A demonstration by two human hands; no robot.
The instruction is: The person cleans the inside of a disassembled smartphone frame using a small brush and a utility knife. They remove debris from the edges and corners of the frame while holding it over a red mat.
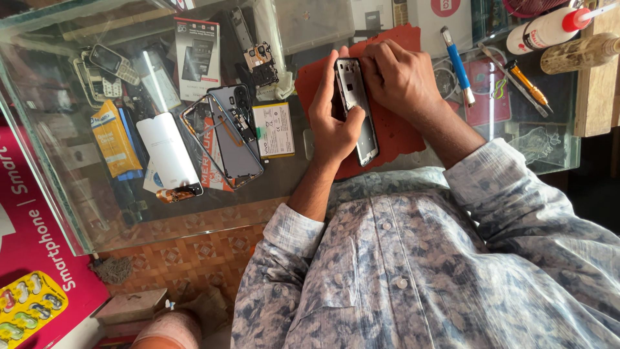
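My left hand [332, 119] grips a bare phone frame [358, 119] along its left side, holding it over a red work mat [400, 139] on the glass counter. My right hand [400, 77] presses its fingers on the upper end of the same frame. What the fingertips touch inside the frame is hidden. To the left lie a phone battery [273, 129], an opened phone back with exposed parts [234, 132] and a white screen panel [168, 152].
A blue-handled tool [457, 64], an orange-handled screwdriver [526, 81], tweezers [507, 72], a white bottle with red cap [549, 26] and a textured bottle [578, 53] sit on the right. Old phones and a circuit board [258, 58] lie at the back left.
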